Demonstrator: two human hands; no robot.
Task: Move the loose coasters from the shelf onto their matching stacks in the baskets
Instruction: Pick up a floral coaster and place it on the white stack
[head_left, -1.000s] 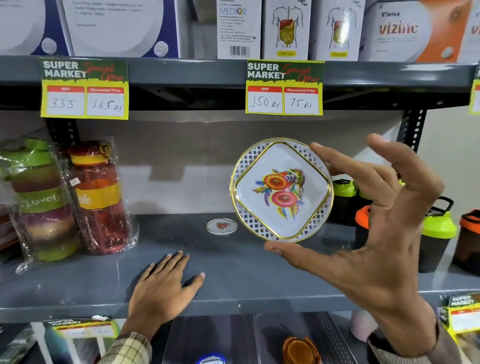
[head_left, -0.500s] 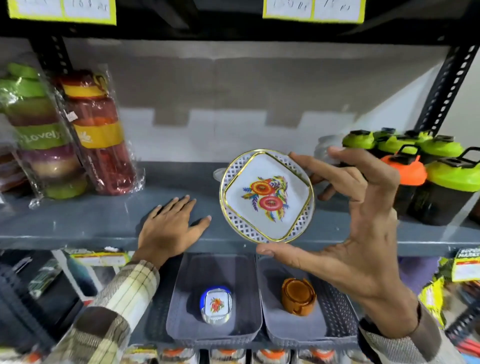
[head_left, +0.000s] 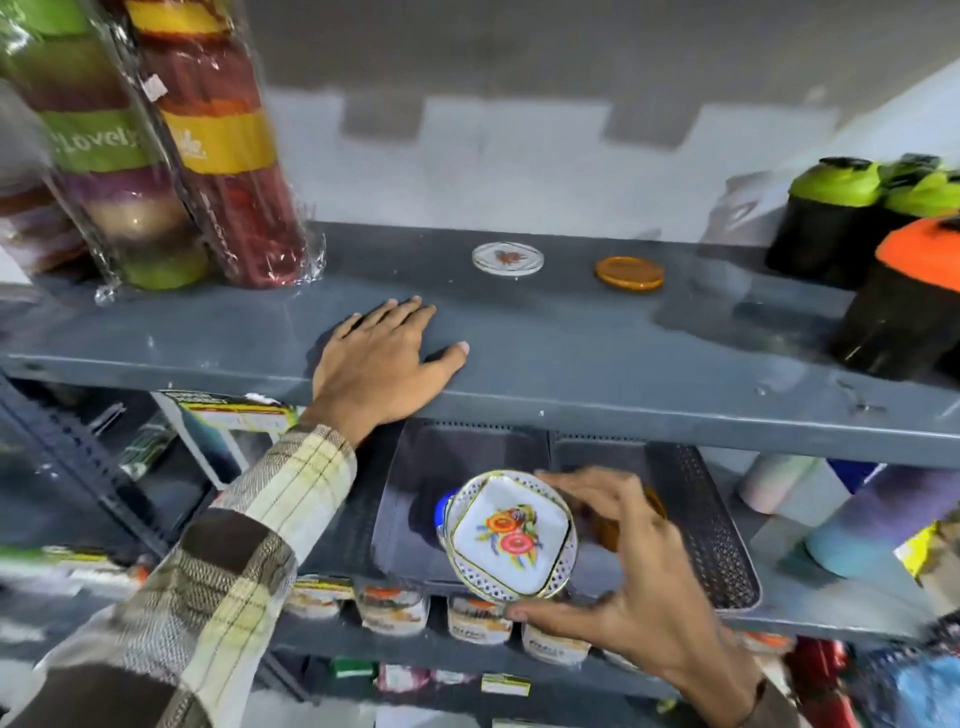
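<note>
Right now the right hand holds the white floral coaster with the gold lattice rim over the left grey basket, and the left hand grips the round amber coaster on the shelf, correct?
Not quite. In the head view the left hand lies flat and empty on the grey shelf; the round amber coaster sits untouched farther right. The right hand does hold the white floral coaster over the left grey basket.

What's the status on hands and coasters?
Right hand holds floral coaster over left basket. Left hand flat on shelf. Two loose coasters remain.
</note>
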